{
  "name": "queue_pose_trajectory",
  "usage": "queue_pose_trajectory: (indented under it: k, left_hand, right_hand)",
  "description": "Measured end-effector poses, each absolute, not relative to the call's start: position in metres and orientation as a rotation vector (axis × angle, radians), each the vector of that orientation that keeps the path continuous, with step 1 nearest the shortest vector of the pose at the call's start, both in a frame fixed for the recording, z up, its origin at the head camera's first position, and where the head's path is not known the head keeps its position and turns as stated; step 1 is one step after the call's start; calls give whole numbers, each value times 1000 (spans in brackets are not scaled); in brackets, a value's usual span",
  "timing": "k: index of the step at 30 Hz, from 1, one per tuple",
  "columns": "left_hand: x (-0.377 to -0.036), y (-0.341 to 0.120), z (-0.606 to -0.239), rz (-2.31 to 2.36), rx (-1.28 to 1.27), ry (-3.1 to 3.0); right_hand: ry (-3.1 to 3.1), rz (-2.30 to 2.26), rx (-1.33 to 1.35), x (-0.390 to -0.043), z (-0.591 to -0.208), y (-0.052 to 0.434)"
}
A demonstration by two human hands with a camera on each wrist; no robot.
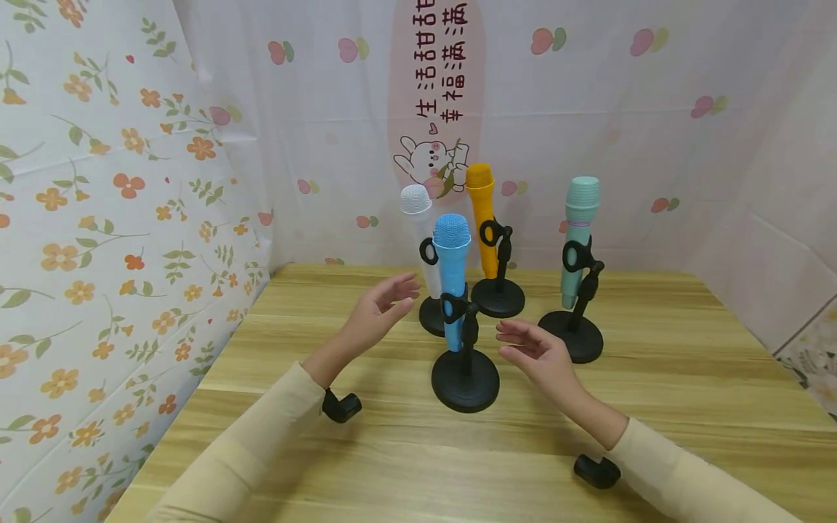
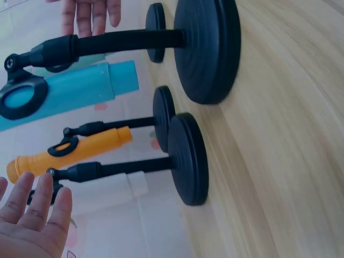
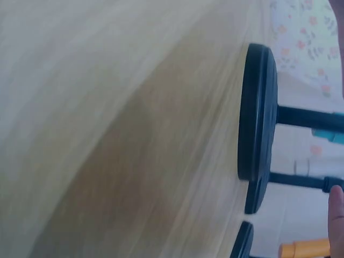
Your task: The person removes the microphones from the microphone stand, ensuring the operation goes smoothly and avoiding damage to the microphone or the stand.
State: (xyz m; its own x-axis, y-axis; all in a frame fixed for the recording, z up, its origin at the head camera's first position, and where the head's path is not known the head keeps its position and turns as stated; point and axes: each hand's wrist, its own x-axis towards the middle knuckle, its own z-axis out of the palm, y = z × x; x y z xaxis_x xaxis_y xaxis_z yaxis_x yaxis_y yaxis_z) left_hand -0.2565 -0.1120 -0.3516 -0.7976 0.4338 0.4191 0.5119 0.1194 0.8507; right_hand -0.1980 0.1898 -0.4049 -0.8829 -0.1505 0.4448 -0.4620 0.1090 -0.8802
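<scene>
Both hands are hovering either side of the blue microphone (image 1: 451,283), which is standing upright in its black stand (image 1: 465,379) nearest on the table (image 1: 654,407); the left hand (image 1: 382,309) and right hand (image 1: 532,349) are showing loose, spread fingers, holding nothing; I'd judge a grasp is being approached, needing both to close in; behind are standing the white microphone (image 1: 418,232), orange microphone (image 1: 482,218) and green microphone (image 1: 578,232)

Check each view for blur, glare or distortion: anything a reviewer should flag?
Head view: evenly lit, sharp, slight wide-angle bowing at the edges; the blue microphone reads clearly. Left wrist view: rotated sideways, tabletop streaked with blur, stand bases fairly crisp. Right wrist view: softest, the table smeared, no glare.
</scene>
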Motion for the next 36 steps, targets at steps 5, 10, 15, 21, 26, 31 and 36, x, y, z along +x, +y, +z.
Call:
queue_pose_trajectory:
  k: [5, 10, 15, 21, 26, 31, 36]
  left_hand:
    - [-259, -100, -349, -1847, -1007, -2260]
    - [-260, -91, -349, -1919, -1005, -2237]
    - [-263, -83, -349, -1995, -971, -2212]
    - [-263, -72, -345, -2100, -844, -2193]
    - [-262, -65, -341, -2134, -769, -2196]
    - [-262, -61, -339, -2126, -743, -2197]
    - [-264, -58, -338, -2132, -730, -2186]
  right_hand:
    - [-2098, 1913, 584, -197, -405, 177]
    - [-2094, 1942, 534, -196, -404, 166]
    - [-2060, 1999, 467, -196, -404, 156]
    - [-2013, 2051, 378, -197, -405, 145]
    - [-2000, 2109, 314, -198, -406, 137]
    - [-1978, 2102, 281, -199, -407, 132]
    - [-1955, 2092, 277, -198, -406, 128]
